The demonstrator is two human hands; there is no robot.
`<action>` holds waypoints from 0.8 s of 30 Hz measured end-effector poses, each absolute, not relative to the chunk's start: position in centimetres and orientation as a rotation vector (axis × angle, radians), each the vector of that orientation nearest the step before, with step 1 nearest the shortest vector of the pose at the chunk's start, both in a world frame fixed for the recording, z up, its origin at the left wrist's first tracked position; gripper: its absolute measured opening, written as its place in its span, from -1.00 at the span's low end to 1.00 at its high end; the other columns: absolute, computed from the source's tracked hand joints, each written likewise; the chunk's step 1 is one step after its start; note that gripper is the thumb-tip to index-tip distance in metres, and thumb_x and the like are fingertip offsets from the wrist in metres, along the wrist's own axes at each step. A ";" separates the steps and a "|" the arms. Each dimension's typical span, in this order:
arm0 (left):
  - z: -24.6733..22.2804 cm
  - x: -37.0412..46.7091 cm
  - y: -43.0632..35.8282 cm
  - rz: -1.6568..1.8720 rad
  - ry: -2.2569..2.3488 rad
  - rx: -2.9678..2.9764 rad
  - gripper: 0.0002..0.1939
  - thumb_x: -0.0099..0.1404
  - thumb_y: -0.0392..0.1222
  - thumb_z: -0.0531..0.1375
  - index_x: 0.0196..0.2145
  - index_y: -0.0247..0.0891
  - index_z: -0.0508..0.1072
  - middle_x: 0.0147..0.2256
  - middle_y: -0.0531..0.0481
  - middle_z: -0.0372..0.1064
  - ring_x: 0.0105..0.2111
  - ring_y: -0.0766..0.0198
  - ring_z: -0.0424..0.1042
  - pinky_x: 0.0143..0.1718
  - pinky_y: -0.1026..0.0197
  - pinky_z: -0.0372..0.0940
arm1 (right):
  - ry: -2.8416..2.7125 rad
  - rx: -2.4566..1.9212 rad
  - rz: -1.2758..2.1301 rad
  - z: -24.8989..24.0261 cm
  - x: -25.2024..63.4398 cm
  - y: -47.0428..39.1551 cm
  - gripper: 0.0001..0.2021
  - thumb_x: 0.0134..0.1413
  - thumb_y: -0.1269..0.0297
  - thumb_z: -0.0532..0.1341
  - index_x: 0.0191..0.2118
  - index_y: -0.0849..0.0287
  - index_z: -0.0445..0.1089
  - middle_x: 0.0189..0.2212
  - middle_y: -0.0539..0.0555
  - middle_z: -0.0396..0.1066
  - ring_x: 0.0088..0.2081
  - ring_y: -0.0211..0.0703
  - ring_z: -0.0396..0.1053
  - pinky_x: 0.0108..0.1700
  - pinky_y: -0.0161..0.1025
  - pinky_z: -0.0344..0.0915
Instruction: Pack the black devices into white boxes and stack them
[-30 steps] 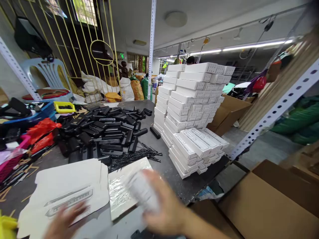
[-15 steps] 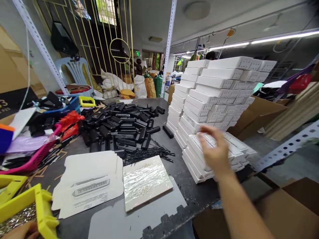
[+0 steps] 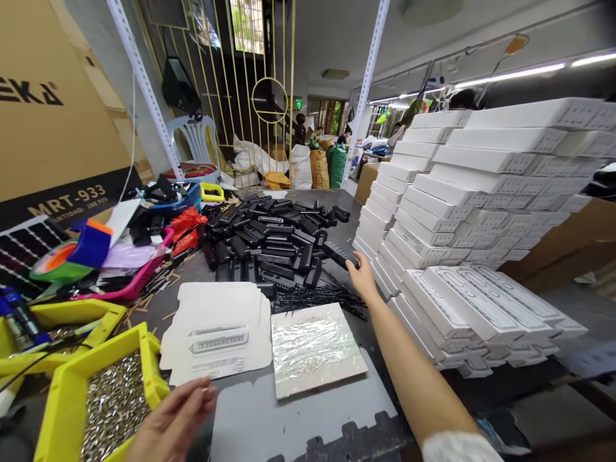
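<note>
My right hand (image 3: 362,277) reaches over the table and pinches the near end of a black plastic part (image 3: 341,253), at the right edge of a pile of similar black parts (image 3: 276,240). Beside the yellow bin of small metal pieces (image 3: 115,404), my left hand (image 3: 176,420) is raised with fingers pinched together; something tiny may be at the fingertips, too small to name. A flattened white carton (image 3: 219,330) with a printed drawing lies in front of the pile. Right of it, a film-covered board (image 3: 315,350) rests on a grey mat (image 3: 260,423).
Tall stacks of white boxes (image 3: 481,186) stand on the right, with lower boxes (image 3: 466,301) in front. Thin black sticks (image 3: 317,298) lie behind the board. A pink basket (image 3: 144,276), tape rolls and a second yellow bin (image 3: 96,314) are at left. People are far back.
My right hand has left the white boxes and taken hold of a black part. My left hand has come up out of the yellow bin. The view has turned left.
</note>
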State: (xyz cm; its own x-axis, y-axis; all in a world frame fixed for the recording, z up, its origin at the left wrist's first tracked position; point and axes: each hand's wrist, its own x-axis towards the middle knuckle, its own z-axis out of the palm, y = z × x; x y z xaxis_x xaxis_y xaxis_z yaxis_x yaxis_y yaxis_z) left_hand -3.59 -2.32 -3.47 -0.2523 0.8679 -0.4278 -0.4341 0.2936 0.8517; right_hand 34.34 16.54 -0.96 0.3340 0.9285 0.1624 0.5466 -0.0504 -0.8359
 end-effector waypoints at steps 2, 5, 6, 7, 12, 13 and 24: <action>-3.3 0.2 -1.6 1.263 1.178 0.461 -0.60 -0.15 -0.15 0.46 -0.30 -0.26 0.53 -0.39 -0.02 0.52 -0.37 0.32 0.47 -0.29 0.38 0.42 | -1.299 -1.537 0.689 -1.1 32.5 13.7 -0.50 0.16 0.06 0.09 0.15 0.21 0.14 -0.03 0.21 0.36 0.02 -0.01 0.31 0.04 -0.11 0.25; -3.1 4.5 -0.6 1.201 1.005 0.541 -0.75 0.04 -0.13 0.38 -0.34 -0.29 0.50 -0.33 -0.03 0.47 -0.32 0.34 0.43 -0.24 0.35 0.38 | -1.216 -1.287 0.899 -0.5 28.8 8.6 -0.63 0.17 0.00 0.03 -0.05 0.13 0.26 -0.15 0.12 0.42 -0.10 -0.05 0.39 -0.07 -0.12 0.33; -3.1 5.5 -0.4 1.184 0.973 0.568 -0.77 0.08 -0.13 0.35 -0.35 -0.30 0.49 -0.33 -0.02 0.44 -0.31 0.35 0.41 -0.23 0.34 0.38 | -1.126 -1.153 0.985 -0.1 27.4 7.0 -0.70 0.18 0.02 0.02 -0.12 0.10 0.27 -0.21 0.07 0.42 -0.14 -0.09 0.41 -0.09 -0.12 0.34; -3.1 6.4 -0.4 1.178 0.956 0.586 -0.79 0.10 -0.14 0.34 -0.34 -0.31 0.48 -0.33 -0.01 0.42 -0.31 0.37 0.39 -0.24 0.35 0.37 | -0.994 -0.983 1.069 0.3 26.0 5.6 -0.78 0.19 0.07 0.04 -0.18 0.08 0.25 -0.28 0.02 0.41 -0.20 -0.13 0.41 -0.11 -0.12 0.35; -3.0 8.0 -1.1 1.237 0.978 0.613 -0.69 0.06 -0.19 0.36 -0.24 -0.25 0.40 -0.33 0.04 0.38 -0.31 0.39 0.36 -0.23 0.33 0.34 | -0.519 -0.470 1.075 1.7 21.1 2.6 -0.93 0.12 0.35 0.14 -0.34 0.10 0.20 -0.59 -0.13 0.18 -0.53 -0.34 0.21 -0.34 -0.30 0.30; -2.9 8.0 -1.3 1.251 0.983 0.629 -0.67 0.05 -0.20 0.37 -0.24 -0.25 0.38 -0.35 0.05 0.37 -0.32 0.39 0.36 -0.24 0.33 0.34 | -0.486 -0.453 1.061 1.7 20.7 2.5 -0.92 0.12 0.36 0.13 -0.37 0.11 0.18 -0.59 -0.12 0.16 -0.54 -0.35 0.19 -0.37 -0.32 0.28; -5.2 7.9 -2.8 1.388 1.156 0.960 -0.75 0.12 -0.14 0.28 -0.35 -0.18 0.24 -0.36 0.05 0.34 -0.29 0.25 0.38 -0.17 0.17 0.33 | -0.362 -0.499 1.138 -0.6 20.0 2.1 -0.89 0.08 0.35 0.12 -0.41 0.12 0.13 -0.60 -0.13 0.11 -0.57 -0.37 0.15 -0.44 -0.35 0.23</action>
